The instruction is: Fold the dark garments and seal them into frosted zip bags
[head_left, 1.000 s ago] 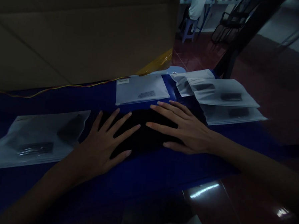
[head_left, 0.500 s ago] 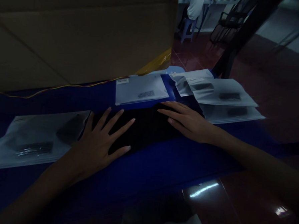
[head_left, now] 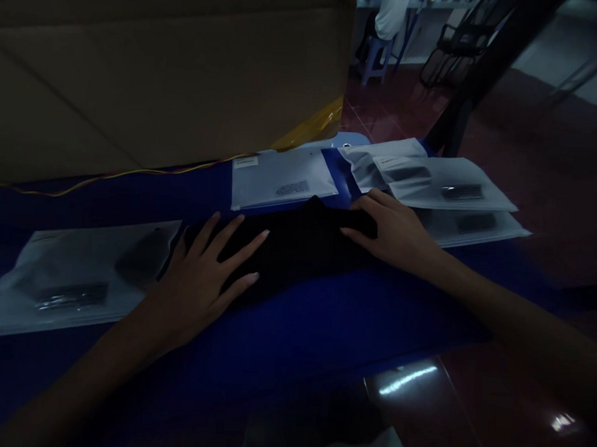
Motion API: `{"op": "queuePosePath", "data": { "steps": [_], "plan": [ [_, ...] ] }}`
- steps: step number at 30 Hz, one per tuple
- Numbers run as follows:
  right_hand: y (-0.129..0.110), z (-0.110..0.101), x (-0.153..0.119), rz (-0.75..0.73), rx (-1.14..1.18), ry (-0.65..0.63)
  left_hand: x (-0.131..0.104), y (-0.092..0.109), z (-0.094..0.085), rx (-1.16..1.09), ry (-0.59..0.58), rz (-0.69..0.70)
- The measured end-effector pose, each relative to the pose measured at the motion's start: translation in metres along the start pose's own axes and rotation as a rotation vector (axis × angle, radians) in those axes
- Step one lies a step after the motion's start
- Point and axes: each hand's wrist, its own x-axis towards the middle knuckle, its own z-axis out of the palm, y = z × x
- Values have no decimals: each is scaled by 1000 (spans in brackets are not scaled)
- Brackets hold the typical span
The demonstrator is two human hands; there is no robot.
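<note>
From my console I read the cloth (head_left: 302,247) at centre as plain black, the table (head_left: 302,337) at six deep blue, the bag (head_left: 276,172) at twelve cloudy white, the carton (head_left: 170,83) at eleven brown, the tiles (head_left: 384,114) at one dark red.

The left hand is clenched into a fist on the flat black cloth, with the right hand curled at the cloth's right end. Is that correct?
Not a fist: the head view shows the left hand open and spread on the flat black cloth. The right hand is curled at its right end.
</note>
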Motion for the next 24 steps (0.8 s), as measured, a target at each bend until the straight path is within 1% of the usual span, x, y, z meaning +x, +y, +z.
{"op": "queuePosePath", "data": {
  "steps": [3, 6, 9, 11, 16, 19, 21, 24],
  "plan": [
    [1, -3, 1, 9, 83, 22, 1, 0, 1, 16, -10, 5],
    [2, -7, 2, 62, 202, 3, 1, 0, 1, 25, -11, 14],
    [2, -13, 3, 133, 392, -63, 1, 1, -1, 15, -13, 13],
    [1, -19, 4, 197, 518, -132, 1, 4, -2, 6, -1, 29],
    [-2, -34, 5, 311, 860, -281, -2, 12, 1, -1, 19, 139],
    [-1, -40, 5, 415, 1062, -374, -4, 17, 3, -25, 25, 182],
    [-1, -41, 5, 461, 1134, -411, -4, 20, 3, -35, 25, 204],
    [-4, -40, 5, 460, 1190, -433, -3, 26, 1, -38, 24, 206]
  ]
}}
